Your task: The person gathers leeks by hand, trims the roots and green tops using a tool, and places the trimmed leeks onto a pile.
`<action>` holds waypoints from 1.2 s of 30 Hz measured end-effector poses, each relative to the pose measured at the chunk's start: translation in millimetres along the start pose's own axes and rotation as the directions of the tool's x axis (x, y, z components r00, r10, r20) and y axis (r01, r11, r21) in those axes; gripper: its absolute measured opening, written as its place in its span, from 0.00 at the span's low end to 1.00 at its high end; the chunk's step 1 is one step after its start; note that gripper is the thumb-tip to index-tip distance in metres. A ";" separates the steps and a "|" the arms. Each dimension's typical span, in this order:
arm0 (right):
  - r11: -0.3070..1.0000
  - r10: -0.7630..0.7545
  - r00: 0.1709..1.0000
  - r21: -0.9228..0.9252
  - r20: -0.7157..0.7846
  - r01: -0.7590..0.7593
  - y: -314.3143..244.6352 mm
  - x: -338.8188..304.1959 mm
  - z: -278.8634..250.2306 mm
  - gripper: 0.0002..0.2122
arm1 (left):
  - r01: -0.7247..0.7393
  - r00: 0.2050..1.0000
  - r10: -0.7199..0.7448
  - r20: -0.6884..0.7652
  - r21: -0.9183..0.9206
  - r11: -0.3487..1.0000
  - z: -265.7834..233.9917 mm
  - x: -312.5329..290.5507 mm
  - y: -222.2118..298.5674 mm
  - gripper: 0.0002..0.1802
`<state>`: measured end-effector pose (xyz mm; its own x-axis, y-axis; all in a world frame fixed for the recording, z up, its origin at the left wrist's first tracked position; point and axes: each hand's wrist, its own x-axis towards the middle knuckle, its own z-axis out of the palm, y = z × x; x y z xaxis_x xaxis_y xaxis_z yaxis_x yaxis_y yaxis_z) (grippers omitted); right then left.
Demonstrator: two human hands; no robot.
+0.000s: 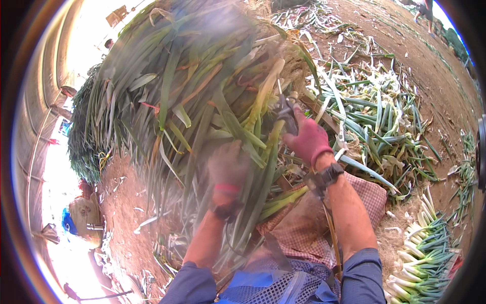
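Observation:
My right hand (309, 134), in a pinkish-red glove, is closed around a dark air blow gun (287, 114) with a thin metal nozzle pointing up. A hose (331, 233) runs along my right forearm toward my lap. My left hand (228, 164), also gloved, is smeared by motion among the hanging green leaves, so its fingers cannot be made out. Right in front of both hands leans a big heap of long green onions (136, 86), its leaves drooping toward me. A yellowish-green stalk (273, 139) stands between my two hands, close to the blow gun.
Stripped leaves and peelings (379, 116) lie heaped on the dirt to the right. Cleaned green onions (412, 258) form a row at the lower right. Checked cloth (364, 195) covers my lap. One person (86, 213) is at the left, another (426, 12) at the far right.

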<state>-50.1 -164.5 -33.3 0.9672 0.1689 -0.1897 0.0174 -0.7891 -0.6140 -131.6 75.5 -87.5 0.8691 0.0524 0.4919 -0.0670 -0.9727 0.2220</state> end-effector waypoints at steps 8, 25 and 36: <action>0.998 0.070 0.993 0.000 -0.096 -0.070 -3.2 31.3 -1.7 0.41 | -0.250 0.954 0.267 -0.138 0.128 0.960 14.1 74.4 25.2 0.24; 0.938 -0.177 0.984 0.300 -0.008 0.172 64.7 -163.7 63.8 0.40 | -0.005 0.736 -0.211 0.644 0.316 0.949 3.6 115.2 30.5 0.28; 0.901 -0.241 0.971 0.372 -0.006 0.226 63.0 -178.7 60.3 0.39 | -0.122 0.947 0.031 0.320 0.270 0.955 10.2 54.2 -5.1 0.14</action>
<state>-237.1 -208.8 -84.3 0.9360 0.3506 -0.0316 0.1400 -0.4530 -0.8805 -79.1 81.1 -70.6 0.9777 -0.0523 0.2036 -0.0377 -0.9965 -0.0751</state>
